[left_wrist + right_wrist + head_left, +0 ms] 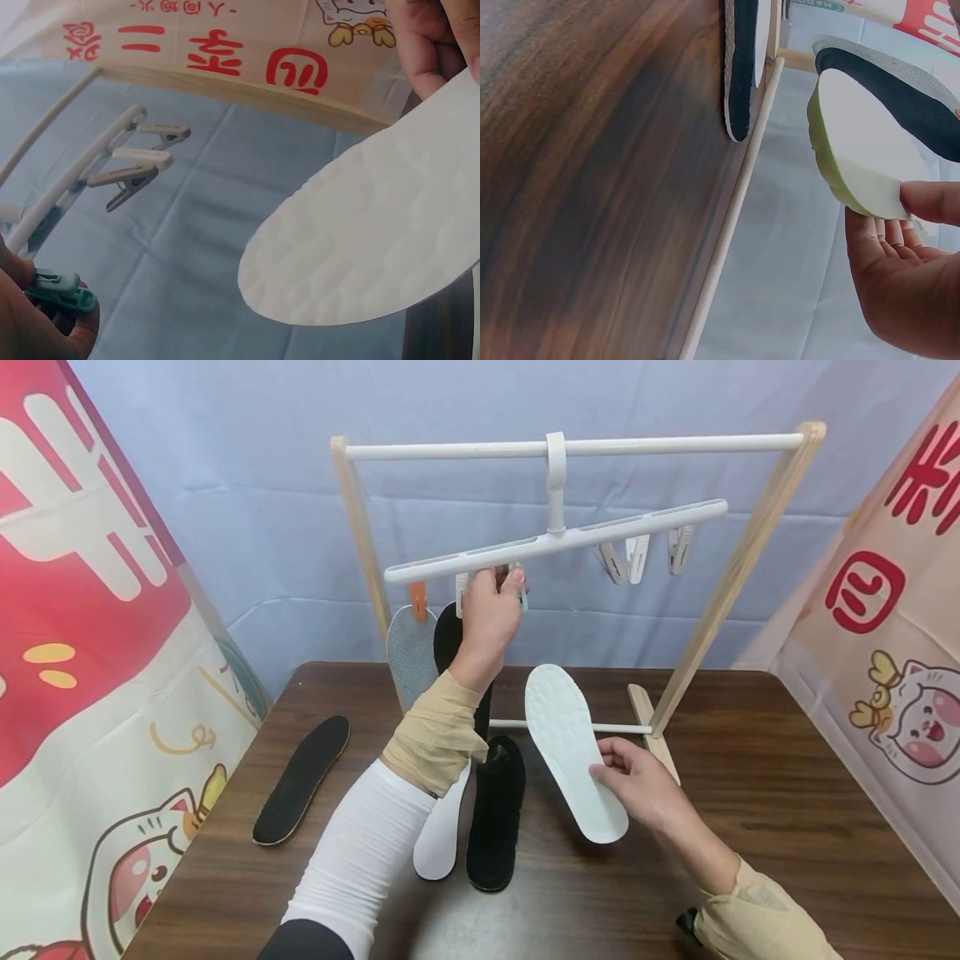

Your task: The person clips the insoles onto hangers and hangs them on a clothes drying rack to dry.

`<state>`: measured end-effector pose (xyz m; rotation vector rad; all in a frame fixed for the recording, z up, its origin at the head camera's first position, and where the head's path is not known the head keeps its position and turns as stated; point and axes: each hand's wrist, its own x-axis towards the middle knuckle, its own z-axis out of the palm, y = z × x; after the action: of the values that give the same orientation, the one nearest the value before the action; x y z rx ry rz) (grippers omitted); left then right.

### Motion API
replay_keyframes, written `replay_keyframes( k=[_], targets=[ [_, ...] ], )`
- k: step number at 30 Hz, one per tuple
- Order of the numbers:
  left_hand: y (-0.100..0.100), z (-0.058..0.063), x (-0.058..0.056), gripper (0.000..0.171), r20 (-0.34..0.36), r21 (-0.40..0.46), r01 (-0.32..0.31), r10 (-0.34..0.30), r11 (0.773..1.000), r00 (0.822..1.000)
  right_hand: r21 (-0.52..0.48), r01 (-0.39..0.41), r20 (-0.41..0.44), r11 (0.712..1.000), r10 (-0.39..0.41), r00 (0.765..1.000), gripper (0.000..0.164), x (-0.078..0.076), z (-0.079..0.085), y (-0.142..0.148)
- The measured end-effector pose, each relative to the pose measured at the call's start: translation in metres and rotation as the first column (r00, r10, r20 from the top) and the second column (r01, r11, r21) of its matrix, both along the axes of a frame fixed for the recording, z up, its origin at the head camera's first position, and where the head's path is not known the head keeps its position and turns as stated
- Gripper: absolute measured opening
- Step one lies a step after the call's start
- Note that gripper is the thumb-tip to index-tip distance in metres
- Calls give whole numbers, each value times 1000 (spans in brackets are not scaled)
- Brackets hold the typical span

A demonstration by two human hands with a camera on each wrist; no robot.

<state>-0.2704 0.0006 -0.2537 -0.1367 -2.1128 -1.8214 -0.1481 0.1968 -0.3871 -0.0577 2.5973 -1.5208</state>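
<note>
My left hand [489, 618] is raised under the lower, left half of the tilted white hanger [630, 529]. It pinches a green clip [60, 291] between thumb and fingers. A pale, bumpy-surfaced insole [570, 739] is held near its lower end by my right hand [648, 789], thumb on one face and fingers on the other. The insole's upper end is below the hanger, apart from the green clip. A grey insole [409, 652] hangs from an orange clip [418, 600]. Beside it hangs a black insole [447, 639], partly hidden by my left arm, near a white clip [461, 595].
The hanger hooks over the top bar [450, 450] of a wooden rack [738, 572]. Several grey and white clips [637, 558] hang at its right end. On the brown table [787, 827] lie a black insole [302, 781] at left, another black insole [497, 827] and a white one [441, 839].
</note>
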Motion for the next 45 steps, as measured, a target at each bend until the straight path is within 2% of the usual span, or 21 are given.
replay_keyframes(
  k=[6,15,24,30,45],
  targets=[
    [0,0,2,21,-6,10,11,-11,1000,1000,-3,-7,-19,1000,7,1000,33,0,2,-1],
    [-2,-1,5,24,-13,10,45,-45,999,999,12,-27,-90,1000,28,996,31,-3,7,-1],
    [-3,-2,5,25,-21,23,52,-52,998,998,2,-45,-101,999,45,994,33,-4,13,-4],
    [-4,-1,5,25,-11,18,52,-51,999,999,30,-48,-127,998,51,991,35,-4,17,-5],
    [-5,-2,5,22,-3,10,59,-59,998,998,17,-55,-156,998,57,986,29,-5,22,-10]
  ],
)
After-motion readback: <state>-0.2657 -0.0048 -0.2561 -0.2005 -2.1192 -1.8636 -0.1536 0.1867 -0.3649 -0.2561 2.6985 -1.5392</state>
